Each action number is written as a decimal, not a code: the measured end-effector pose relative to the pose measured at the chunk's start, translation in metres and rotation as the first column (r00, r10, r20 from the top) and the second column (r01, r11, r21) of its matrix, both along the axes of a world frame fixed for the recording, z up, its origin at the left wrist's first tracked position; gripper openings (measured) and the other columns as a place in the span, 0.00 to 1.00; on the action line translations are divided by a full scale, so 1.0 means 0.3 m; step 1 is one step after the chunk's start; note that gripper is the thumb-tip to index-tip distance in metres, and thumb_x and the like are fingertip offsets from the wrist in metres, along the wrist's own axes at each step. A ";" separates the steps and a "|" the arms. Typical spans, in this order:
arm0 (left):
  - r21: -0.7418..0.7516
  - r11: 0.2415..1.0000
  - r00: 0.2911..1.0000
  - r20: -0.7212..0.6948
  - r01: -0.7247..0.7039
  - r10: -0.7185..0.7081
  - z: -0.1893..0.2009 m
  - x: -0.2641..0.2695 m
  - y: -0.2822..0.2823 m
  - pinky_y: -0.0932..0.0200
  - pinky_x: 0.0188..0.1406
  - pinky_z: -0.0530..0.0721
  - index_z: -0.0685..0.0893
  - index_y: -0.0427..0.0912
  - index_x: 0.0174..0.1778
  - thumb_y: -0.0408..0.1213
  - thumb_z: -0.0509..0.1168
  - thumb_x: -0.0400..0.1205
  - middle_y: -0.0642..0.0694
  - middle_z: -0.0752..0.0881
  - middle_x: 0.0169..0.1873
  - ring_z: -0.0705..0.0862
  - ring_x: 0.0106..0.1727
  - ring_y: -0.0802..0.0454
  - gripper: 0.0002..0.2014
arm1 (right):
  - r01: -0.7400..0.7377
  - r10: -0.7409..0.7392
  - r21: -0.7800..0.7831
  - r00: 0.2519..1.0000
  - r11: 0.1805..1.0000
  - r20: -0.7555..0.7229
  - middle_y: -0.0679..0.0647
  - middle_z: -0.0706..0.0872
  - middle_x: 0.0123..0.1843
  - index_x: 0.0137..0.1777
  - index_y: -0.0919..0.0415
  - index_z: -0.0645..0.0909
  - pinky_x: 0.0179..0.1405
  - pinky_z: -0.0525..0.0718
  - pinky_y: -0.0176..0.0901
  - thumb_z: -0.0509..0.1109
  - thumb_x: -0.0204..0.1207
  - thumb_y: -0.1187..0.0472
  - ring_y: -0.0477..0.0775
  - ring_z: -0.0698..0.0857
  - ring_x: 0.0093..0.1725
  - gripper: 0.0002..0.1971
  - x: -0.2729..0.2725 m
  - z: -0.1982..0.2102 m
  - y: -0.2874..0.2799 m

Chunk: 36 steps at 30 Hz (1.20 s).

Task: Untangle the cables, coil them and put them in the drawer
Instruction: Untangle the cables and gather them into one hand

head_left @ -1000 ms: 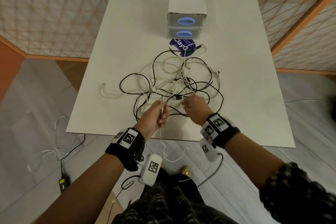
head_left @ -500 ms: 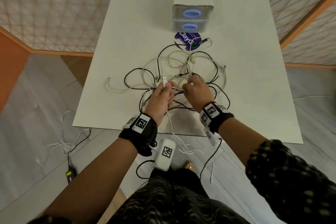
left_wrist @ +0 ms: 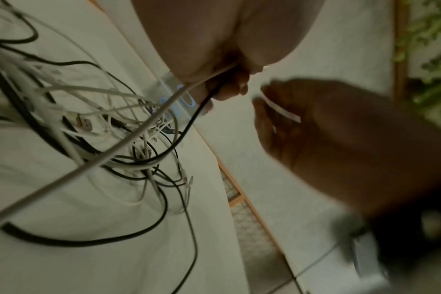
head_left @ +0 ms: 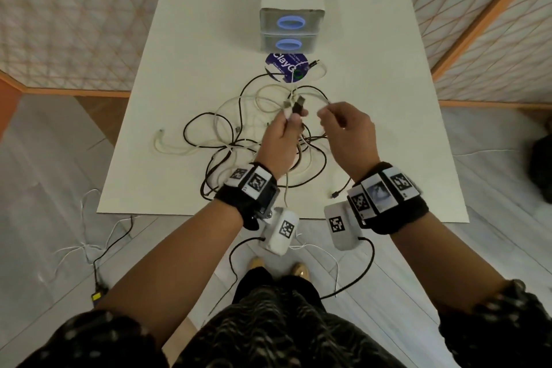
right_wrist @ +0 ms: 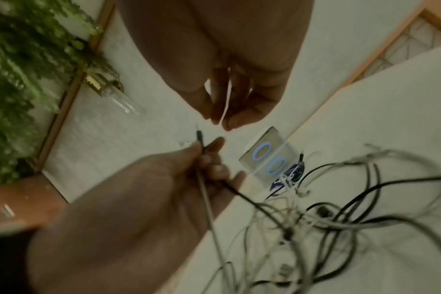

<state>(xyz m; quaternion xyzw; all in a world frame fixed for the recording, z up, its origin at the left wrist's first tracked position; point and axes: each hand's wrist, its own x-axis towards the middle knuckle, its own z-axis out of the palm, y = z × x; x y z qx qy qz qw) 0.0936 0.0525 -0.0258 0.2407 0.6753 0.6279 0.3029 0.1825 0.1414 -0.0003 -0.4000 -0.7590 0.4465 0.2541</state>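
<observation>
Sticker (head_left: 286,66) under cables (head_left: 239,140), before drawer unit (head_left: 291,30)

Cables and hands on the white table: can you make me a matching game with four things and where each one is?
Things:
1. left hand
2. right hand
3. drawer unit
4. round blue sticker

Places or states:
A. flat on the table, just in front of the drawers
B. holds a black plug and a white cable together
C. at the far end of the table, both drawers closed
D. pinches a thin white cable

Pairs: 1-B, 2-D, 3-C, 4-A
</observation>
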 end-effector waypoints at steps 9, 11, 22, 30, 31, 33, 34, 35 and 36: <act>0.117 0.992 0.757 0.653 -0.056 -0.035 0.063 -0.016 -0.013 0.68 0.14 0.57 0.67 0.46 0.29 0.44 0.57 0.86 0.56 0.63 0.16 0.60 0.16 0.61 0.18 | -0.141 0.334 -0.862 0.942 0.486 0.034 0.52 0.78 0.29 0.38 0.60 0.78 0.24 0.70 0.35 0.51 0.84 0.49 0.46 0.74 0.26 0.22 0.003 -0.085 -0.092; 0.124 0.992 0.623 0.774 0.029 -0.115 0.063 0.002 -0.051 0.70 0.09 0.53 0.64 0.46 0.27 0.50 0.54 0.86 0.55 0.63 0.14 0.59 0.13 0.62 0.21 | -0.193 0.185 -0.907 0.974 0.374 -0.131 0.54 0.76 0.33 0.38 0.59 0.75 0.29 0.75 0.37 0.51 0.84 0.60 0.47 0.76 0.29 0.15 -0.020 -0.089 -0.091; -0.215 0.969 0.717 0.694 0.123 0.063 -0.033 -0.001 -0.188 0.70 0.08 0.53 0.81 0.42 0.38 0.46 0.57 0.86 0.49 0.88 0.30 0.57 0.14 0.62 0.15 | -0.184 0.195 -0.648 0.979 0.739 -0.055 0.50 0.74 0.22 0.44 0.66 0.79 0.23 0.78 0.35 0.62 0.80 0.64 0.45 0.71 0.22 0.07 -0.015 -0.045 -0.101; 0.021 0.992 0.617 0.784 -0.123 0.060 -0.006 -0.098 -0.088 0.71 0.06 0.55 0.79 0.41 0.46 0.43 0.50 0.88 0.54 0.84 0.26 0.59 0.11 0.63 0.15 | -0.066 0.154 -0.551 0.981 0.832 0.115 0.55 0.86 0.37 0.42 0.59 0.77 0.43 0.87 0.48 0.56 0.83 0.67 0.54 0.86 0.40 0.11 0.278 -0.166 -0.233; -0.005 0.996 0.663 0.746 -0.087 0.062 -0.013 -0.077 -0.093 0.70 0.07 0.56 0.79 0.41 0.45 0.43 0.51 0.88 0.54 0.79 0.23 0.60 0.11 0.63 0.15 | -0.031 0.139 -0.591 0.981 0.806 0.137 0.57 0.87 0.40 0.42 0.60 0.78 0.44 0.86 0.47 0.57 0.82 0.68 0.55 0.86 0.43 0.10 0.291 -0.176 -0.220; -0.060 0.995 0.759 0.650 0.081 -0.023 -0.030 -0.023 -0.111 0.70 0.09 0.56 0.79 0.42 0.42 0.45 0.50 0.88 0.55 0.74 0.17 0.61 0.12 0.63 0.17 | 0.029 0.085 -0.627 0.985 0.778 0.150 0.57 0.87 0.44 0.43 0.61 0.80 0.47 0.82 0.45 0.58 0.79 0.71 0.56 0.84 0.48 0.11 0.284 -0.178 -0.176; -0.094 0.977 0.797 0.597 0.189 -0.097 -0.036 0.002 -0.122 0.70 0.11 0.55 0.78 0.41 0.40 0.45 0.50 0.88 0.55 0.73 0.16 0.61 0.13 0.62 0.18 | 0.035 0.059 -0.638 0.990 0.769 0.126 0.56 0.87 0.46 0.45 0.61 0.81 0.48 0.80 0.45 0.58 0.79 0.70 0.55 0.83 0.49 0.11 0.267 -0.166 -0.152; -0.126 0.949 0.818 0.547 0.289 -0.177 -0.041 0.023 -0.133 0.70 0.12 0.56 0.77 0.41 0.38 0.45 0.50 0.88 0.54 0.72 0.15 0.61 0.13 0.61 0.18 | 0.016 0.064 -0.644 0.993 0.765 0.100 0.56 0.87 0.47 0.48 0.61 0.81 0.50 0.79 0.46 0.58 0.80 0.68 0.54 0.83 0.49 0.10 0.244 -0.148 -0.132; -0.155 0.915 0.826 0.505 0.374 -0.251 -0.043 0.040 -0.142 0.69 0.13 0.56 0.76 0.41 0.38 0.45 0.50 0.88 0.54 0.72 0.14 0.61 0.14 0.60 0.18 | -0.026 0.103 -0.640 0.991 0.768 0.084 0.55 0.88 0.46 0.50 0.61 0.82 0.52 0.78 0.46 0.58 0.81 0.63 0.52 0.83 0.48 0.10 0.219 -0.131 -0.115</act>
